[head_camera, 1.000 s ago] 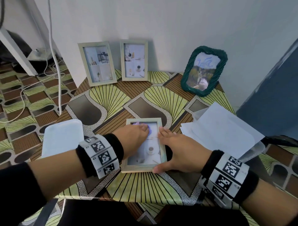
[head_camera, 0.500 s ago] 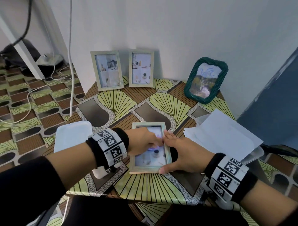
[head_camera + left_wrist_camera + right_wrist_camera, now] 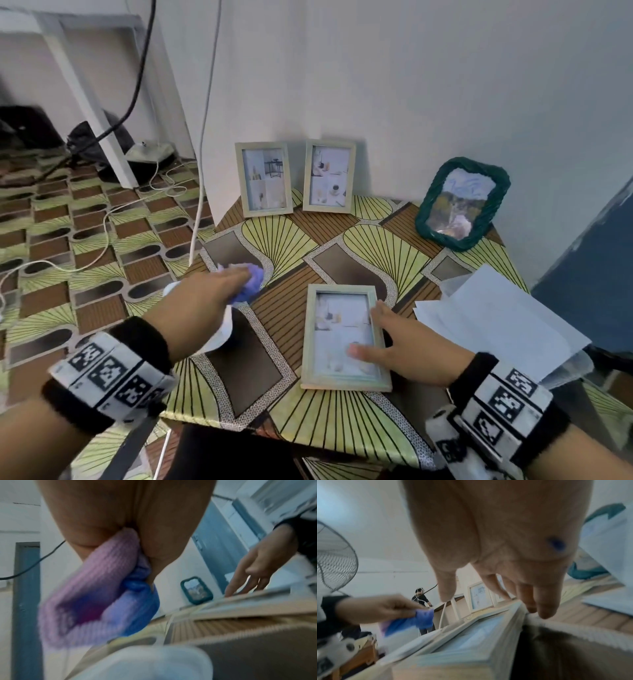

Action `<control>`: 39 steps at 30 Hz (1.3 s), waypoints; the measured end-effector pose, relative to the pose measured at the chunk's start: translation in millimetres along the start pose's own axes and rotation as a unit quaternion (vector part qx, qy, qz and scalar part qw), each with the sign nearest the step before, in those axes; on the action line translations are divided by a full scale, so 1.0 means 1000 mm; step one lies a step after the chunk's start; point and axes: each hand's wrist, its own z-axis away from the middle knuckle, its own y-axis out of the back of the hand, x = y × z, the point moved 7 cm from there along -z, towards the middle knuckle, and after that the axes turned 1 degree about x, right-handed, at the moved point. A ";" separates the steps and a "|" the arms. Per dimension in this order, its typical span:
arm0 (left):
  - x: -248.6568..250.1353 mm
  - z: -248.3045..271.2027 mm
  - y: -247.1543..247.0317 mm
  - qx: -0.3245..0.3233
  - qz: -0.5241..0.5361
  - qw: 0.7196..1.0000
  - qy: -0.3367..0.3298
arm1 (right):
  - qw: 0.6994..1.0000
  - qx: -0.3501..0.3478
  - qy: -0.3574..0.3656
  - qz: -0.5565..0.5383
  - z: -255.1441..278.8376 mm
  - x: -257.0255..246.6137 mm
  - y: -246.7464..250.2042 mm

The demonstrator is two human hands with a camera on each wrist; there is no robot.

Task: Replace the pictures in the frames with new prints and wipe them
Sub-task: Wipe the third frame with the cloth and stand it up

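Observation:
A pale wooden frame (image 3: 337, 377) with a light print lies flat on the patterned table (image 3: 342, 418). My right hand (image 3: 394, 339) rests on the frame's right edge with straight fingers, thumb on the glass; the right wrist view shows the fingertips (image 3: 546, 609) at the frame (image 3: 471, 632) edge. My left hand (image 3: 209, 291) holds a purple-and-blue cloth (image 3: 251, 279) above the table's left side, well left of the frame. In the left wrist view the cloth (image 3: 96, 601) is bunched in my fingers.
Two wooden frames (image 3: 265, 178) (image 3: 329, 176) and a green woven frame (image 3: 460, 202) lean on the back wall. Loose white sheets (image 3: 496, 318) lie at the right. A white container (image 3: 154, 660) sits under my left hand. Cables (image 3: 102, 222) run over the floor at left.
My left hand has lifted the cloth off the frame's glass and swung it left, away from the frame. The right hand stays on the frame's right edge.

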 end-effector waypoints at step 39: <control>0.056 -0.011 -0.071 -0.042 0.523 0.828 0.197 | 0.865 0.215 -0.063 -0.450 0.014 0.020 -0.008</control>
